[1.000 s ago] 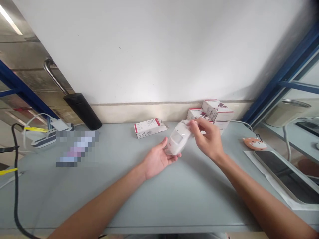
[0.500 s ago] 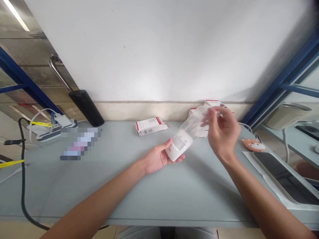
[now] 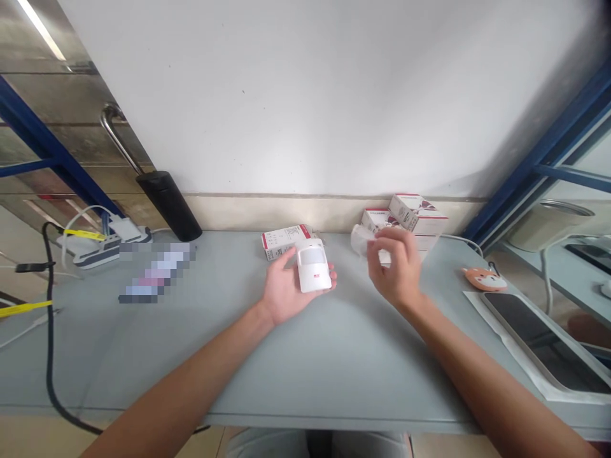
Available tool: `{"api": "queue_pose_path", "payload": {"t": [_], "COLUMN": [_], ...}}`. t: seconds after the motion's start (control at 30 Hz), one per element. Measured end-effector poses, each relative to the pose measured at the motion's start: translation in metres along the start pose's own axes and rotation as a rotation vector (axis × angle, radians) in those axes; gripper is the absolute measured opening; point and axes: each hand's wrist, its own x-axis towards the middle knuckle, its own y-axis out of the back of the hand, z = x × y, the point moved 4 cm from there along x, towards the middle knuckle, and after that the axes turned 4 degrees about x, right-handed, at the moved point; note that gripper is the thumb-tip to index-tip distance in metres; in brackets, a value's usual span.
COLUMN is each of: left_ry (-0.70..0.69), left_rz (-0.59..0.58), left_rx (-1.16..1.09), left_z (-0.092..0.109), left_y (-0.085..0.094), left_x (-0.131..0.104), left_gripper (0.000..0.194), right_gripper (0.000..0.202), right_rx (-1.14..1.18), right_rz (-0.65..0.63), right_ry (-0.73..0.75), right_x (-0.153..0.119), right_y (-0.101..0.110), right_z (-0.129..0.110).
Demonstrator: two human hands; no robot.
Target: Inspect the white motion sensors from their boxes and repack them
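My left hand (image 3: pixel 285 287) is closed around a white motion sensor (image 3: pixel 314 266), which faces up with its grey lens window and a small red mark showing. To the right, my right hand (image 3: pixel 396 264) pinches a crumpled clear plastic bag (image 3: pixel 361 240), now apart from the sensor. Behind the sensor lies a white and red carton (image 3: pixel 282 242), partly hidden by the sensor and my fingers. Several similar boxes (image 3: pixel 416 216) are stacked beyond my right hand, which covers part of them.
A black bottle (image 3: pixel 169 207) and a power strip (image 3: pixel 112 248) stand at the back left, near a blurred phone-like item (image 3: pixel 155 277). A black cable (image 3: pixel 49 356) runs down the left. On the right lie an orange animal-shaped case (image 3: pixel 484 278) and a dark-screened tablet (image 3: pixel 544 340).
The plastic bag has come off the motion sensor. My left hand has moved left with the sensor, turning it upright; my right hand has moved left and slightly down with the bag.
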Motion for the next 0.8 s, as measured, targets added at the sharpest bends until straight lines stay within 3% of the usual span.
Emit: {"api": "queue_pose_path", "payload": {"t": [0.2,0.37,0.5,0.63,0.7,0.8], "left_ry": [-0.013,-0.016,-0.019,-0.017,-0.015,-0.007], "left_rz": [-0.043,-0.061,-0.063,-0.070,-0.068,-0.064], "left_rx": [0.063,0.080,0.078,0.090,0.095,0.096], "left_z": [-0.003,-0.005,-0.004,-0.004,-0.004,-0.005], "left_y": [-0.005,-0.004,-0.003,-0.005,-0.006,-0.005], "left_x": [-0.002,-0.002,-0.002,-0.003,-0.003,-0.003], "left_gripper": [0.044,0.048,0.046,0.046,0.046,0.045], "right_gripper": [0.011,0.038,0.060,0.049,0.039,0.034], "right_rx": [-0.019,0.004,0.023,-0.024,-0.055,-0.069], "right_rz": [-0.312,-0.480,-0.368,-0.208,-0.200,-0.299], "right_ry": [-0.233,-0.288,-0.316,-0.310,-0.317,-0.347], "right_x": [-0.011,-0.018,-0.011,-0.004,-0.004,-0.008], "right_y": [-0.019,-0.024,-0.018,-0.009,-0.009,-0.014], "right_z": [0.000,0.005,0.000,-0.002,0.001,0.008]}}
